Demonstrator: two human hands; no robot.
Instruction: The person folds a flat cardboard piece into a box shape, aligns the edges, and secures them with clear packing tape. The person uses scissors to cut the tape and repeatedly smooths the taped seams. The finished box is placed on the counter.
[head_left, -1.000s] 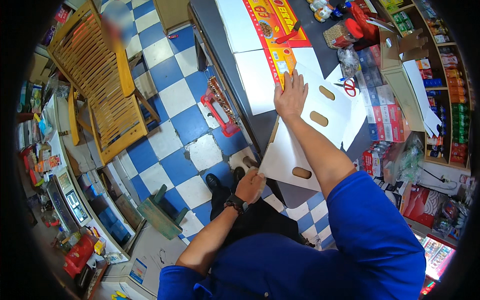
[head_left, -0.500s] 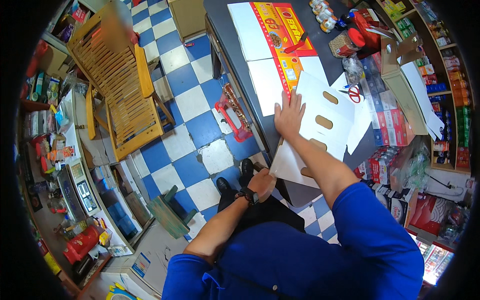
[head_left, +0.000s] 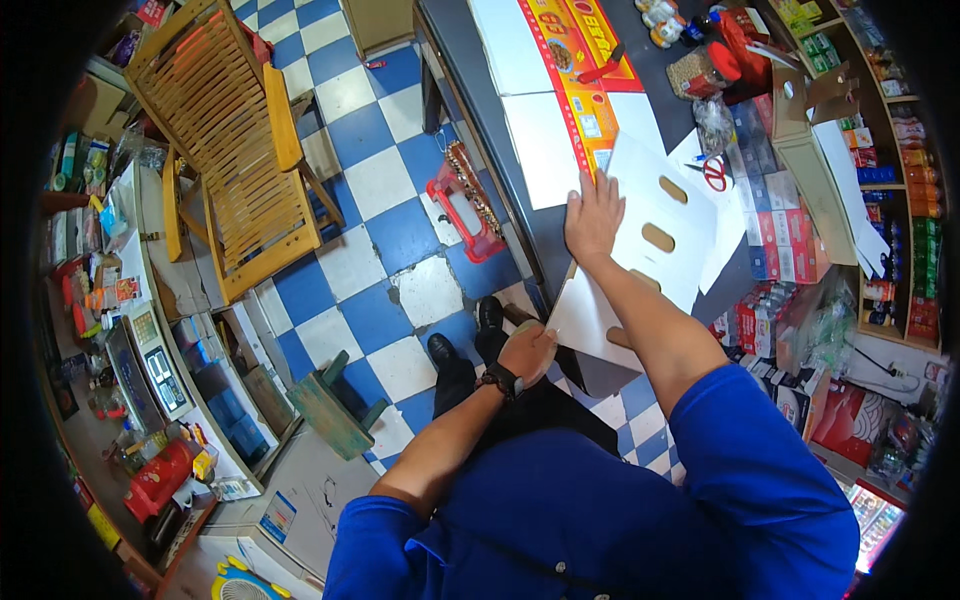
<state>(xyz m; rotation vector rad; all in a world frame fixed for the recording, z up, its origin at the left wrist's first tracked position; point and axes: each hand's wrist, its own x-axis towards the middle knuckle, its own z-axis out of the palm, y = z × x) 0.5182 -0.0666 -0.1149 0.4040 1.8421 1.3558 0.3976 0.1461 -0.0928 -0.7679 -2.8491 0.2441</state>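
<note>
A white cardboard sheet [head_left: 690, 225] with several oval cut-outs lies slanted over the dark table's near corner. My right hand [head_left: 595, 220] rests flat on its left side, fingers stretched toward the printed box panel. At the lower-left corner of the sheet, my left hand [head_left: 528, 358] is closed on its edge; the fingertips are partly hidden. Beyond the right hand lies a flattened red-and-yellow printed cardboard box [head_left: 562, 100] with white sides. On it rests a slim red tool [head_left: 601, 67] with a dark end. Red-handled scissors [head_left: 714, 173] lie on white paper right of the sheet.
Along the table's right side stand a red-lidded jar [head_left: 705, 72], stacked packs [head_left: 775, 225] and an open carton [head_left: 815, 170]. A wooden slatted chair [head_left: 225, 140], a red plastic carrier [head_left: 465, 215] and a green stool [head_left: 335, 405] stand on the checkered floor to the left.
My left hand has shifted slightly right and turned its back upward at the sheet's corner. The right hand stays on the cardboard. The whole view has shifted a little.
</note>
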